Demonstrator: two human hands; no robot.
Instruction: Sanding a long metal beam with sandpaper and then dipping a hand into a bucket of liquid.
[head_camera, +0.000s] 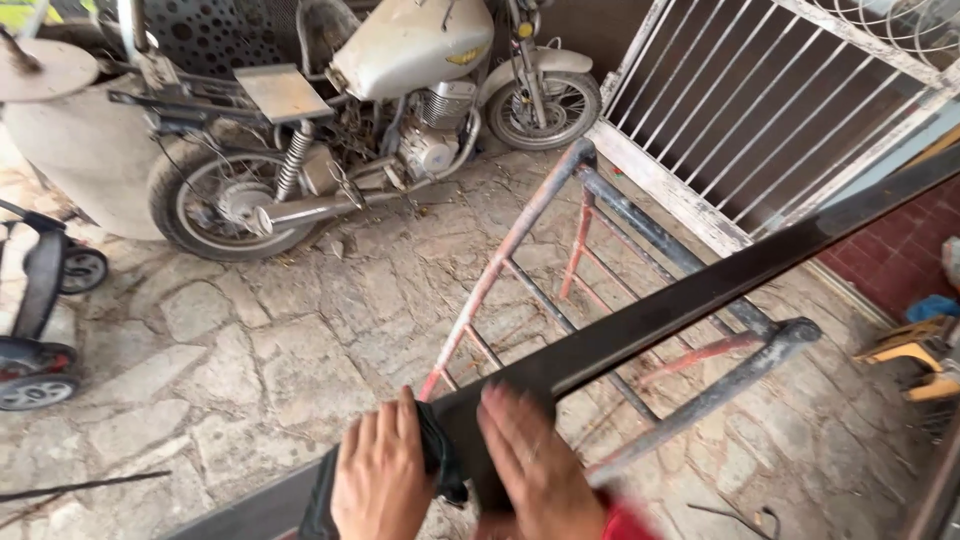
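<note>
Left hand (380, 478) low in the view, palm down, fingers together and pointing up, pressed flat on a dark cloth (440, 462) that wraps the metal bar (700, 290); not clamped, only laid over it. Right hand (535, 460) just beside, also flat and palm down on the same bar, fingers spread a little and blurred, red sleeve (625, 522) at the wrist. Cloth bunched between both hands, touching both. Bar long, dark and flat, running from the bottom left under the hands up to the right edge, resting across a rusty metal frame (590, 250) with red and grey tubes, which lies tilted on the stone floor (260, 350). Behind the frame, an old pale motorcycle (400, 60) parked, well apart from the hands. White metal gate (760, 110) at the upper right, near the far end of the frame. Stroller wheels (40, 330) at the left edge. Yellow tool (915, 350) on the floor at the right, under the bar's far part.
</note>
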